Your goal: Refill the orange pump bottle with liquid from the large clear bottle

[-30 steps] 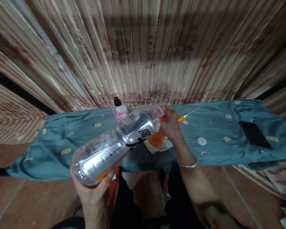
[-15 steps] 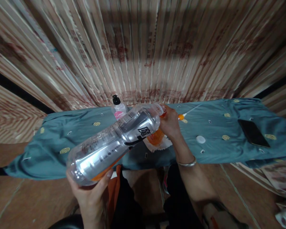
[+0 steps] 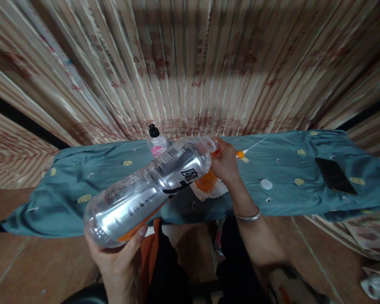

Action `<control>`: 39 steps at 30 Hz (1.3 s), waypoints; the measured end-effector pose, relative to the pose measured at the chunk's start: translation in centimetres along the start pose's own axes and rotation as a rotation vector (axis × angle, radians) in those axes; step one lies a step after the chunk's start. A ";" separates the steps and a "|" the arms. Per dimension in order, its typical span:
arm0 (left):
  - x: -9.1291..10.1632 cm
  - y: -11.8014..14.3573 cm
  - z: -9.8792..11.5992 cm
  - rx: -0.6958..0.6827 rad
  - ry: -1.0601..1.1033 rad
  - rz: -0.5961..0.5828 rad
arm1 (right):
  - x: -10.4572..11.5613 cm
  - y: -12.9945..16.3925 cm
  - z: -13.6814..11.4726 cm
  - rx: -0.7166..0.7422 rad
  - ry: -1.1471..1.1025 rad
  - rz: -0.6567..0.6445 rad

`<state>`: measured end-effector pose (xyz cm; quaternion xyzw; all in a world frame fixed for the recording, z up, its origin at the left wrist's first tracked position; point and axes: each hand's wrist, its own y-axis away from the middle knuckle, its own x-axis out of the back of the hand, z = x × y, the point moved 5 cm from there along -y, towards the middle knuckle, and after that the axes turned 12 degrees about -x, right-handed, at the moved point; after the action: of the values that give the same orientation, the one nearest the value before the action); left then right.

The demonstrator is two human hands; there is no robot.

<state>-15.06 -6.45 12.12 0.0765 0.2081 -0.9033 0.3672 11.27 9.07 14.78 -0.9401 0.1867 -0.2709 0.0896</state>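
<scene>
Large clear bottle (image 3: 148, 190) lies tilted between hands, long axis running from base near body up and away to mouth. Left hand (image 3: 118, 257) cups base from below, gripping. Right hand (image 3: 225, 162) wraps small orange-filled container (image 3: 206, 181) at bottle mouth; mouth touches its rim. White cap (image 3: 266, 184) rests just right of right hand.

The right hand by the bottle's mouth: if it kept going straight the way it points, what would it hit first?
The right hand points away toward the curtain. Past the blue cloth nothing else seems to lie in line, so probably the curtain, though depth is unclear.
</scene>
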 end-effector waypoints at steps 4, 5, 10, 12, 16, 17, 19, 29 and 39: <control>-0.1 0.1 -0.1 0.000 -0.005 -0.005 | 0.0 0.0 -0.1 0.011 -0.005 -0.002; 0.0 0.1 -0.1 0.002 -0.005 -0.008 | 0.1 0.0 -0.1 0.010 -0.010 0.002; -0.2 0.3 -0.2 -0.007 0.010 -0.036 | 0.1 -0.1 0.2 0.000 -0.020 0.008; -0.3 0.5 -0.2 -0.004 0.037 -0.036 | 0.1 -0.1 0.2 0.002 -0.016 0.009; -0.2 0.8 -0.3 0.015 0.099 -0.009 | 0.4 -0.1 0.0 0.013 -0.007 0.031; -0.2 0.8 -0.4 0.022 0.105 0.002 | 0.4 -0.1 -0.1 0.018 -0.004 0.032; -0.1 0.8 -0.3 0.027 0.109 0.014 | 0.5 -0.1 -0.2 0.023 -0.003 0.028; -0.4 0.8 0.1 0.017 0.086 -0.013 | 0.2 -0.1 0.2 -0.014 -0.027 0.004; 0.3 0.8 -0.9 0.074 0.086 0.008 | 0.2 -0.1 0.0 -0.002 -0.018 -0.020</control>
<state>-14.75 -6.73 10.96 0.1298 0.1899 -0.9048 0.3584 11.48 9.02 14.89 -0.9443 0.1767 -0.2633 0.0875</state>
